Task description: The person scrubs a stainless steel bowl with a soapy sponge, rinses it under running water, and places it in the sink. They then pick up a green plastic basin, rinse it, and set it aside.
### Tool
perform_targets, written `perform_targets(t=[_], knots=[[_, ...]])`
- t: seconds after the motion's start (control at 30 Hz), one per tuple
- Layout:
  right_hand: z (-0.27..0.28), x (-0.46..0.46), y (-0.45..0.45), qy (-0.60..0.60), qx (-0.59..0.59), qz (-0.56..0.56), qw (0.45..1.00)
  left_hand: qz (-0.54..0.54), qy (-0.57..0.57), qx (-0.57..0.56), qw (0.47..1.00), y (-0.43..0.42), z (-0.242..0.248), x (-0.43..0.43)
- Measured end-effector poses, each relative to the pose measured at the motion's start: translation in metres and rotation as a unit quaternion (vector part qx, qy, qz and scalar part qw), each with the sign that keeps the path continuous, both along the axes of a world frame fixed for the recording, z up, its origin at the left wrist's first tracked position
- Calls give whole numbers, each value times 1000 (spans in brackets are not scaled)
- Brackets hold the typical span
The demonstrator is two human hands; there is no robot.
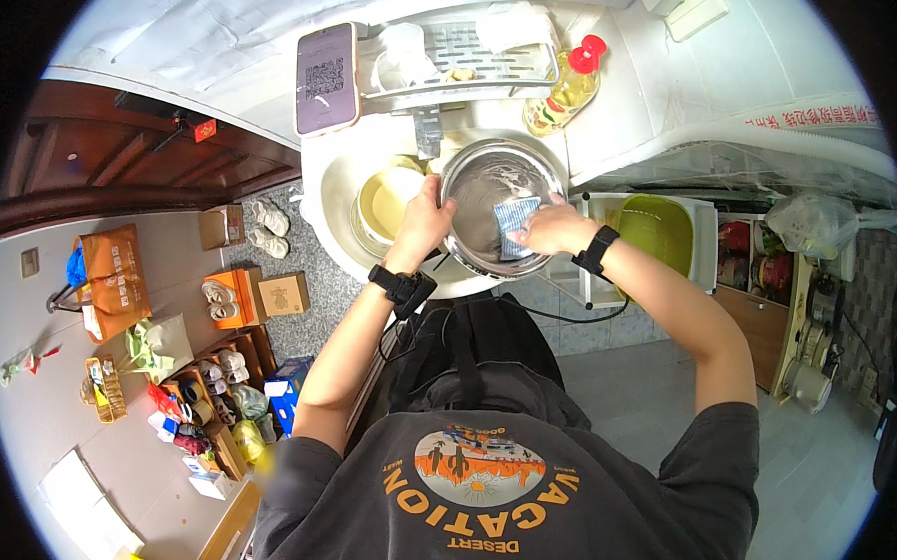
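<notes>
A round stainless steel pot [476, 199] is tilted over the right side of a white washbasin [331, 192], with its inside facing me. My left hand [427, 220] grips the pot's left rim, thumb on the inner side. Inside the pot, my right hand [552, 226] presses a blue-and-white striped cloth [513, 211] against the wall. Whitish streaks, perhaps suds, mark the metal above the cloth. Left of the pot, a pale yellow bowl [389, 201] sits in the basin, partly behind my left hand. The grey faucet [427, 133] stands behind them.
A phone [327, 79] leans upright at the back left, beside a slotted rack [458, 51]. A dish soap bottle [565, 94] with a red cap stands behind the pot. To the right is a green basin [654, 240] on a white shelf. A black cable [567, 317] hangs below.
</notes>
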State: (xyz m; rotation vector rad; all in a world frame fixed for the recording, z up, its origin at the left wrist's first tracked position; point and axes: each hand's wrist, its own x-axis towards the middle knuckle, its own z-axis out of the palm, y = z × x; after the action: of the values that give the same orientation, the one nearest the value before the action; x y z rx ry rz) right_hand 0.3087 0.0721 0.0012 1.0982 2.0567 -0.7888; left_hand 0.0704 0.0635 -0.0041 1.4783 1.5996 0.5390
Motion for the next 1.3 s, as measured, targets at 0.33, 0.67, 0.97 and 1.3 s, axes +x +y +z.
perform_targets(t=[0.33, 0.67, 0.97, 1.3], knots=[[68, -23, -13, 162, 62, -45, 984, 73, -101, -139, 982, 25, 5, 0], [92, -25, -39, 340, 250, 2, 907, 119, -292, -262, 912, 2, 12, -25], [101, -34, -29, 370, 258, -39, 892, 105, -432, -334, 831, -1, 8, -73], [96, -30, -15, 306, 324, 52, 894, 45, -357, -230, 904, 60, 6, -76]])
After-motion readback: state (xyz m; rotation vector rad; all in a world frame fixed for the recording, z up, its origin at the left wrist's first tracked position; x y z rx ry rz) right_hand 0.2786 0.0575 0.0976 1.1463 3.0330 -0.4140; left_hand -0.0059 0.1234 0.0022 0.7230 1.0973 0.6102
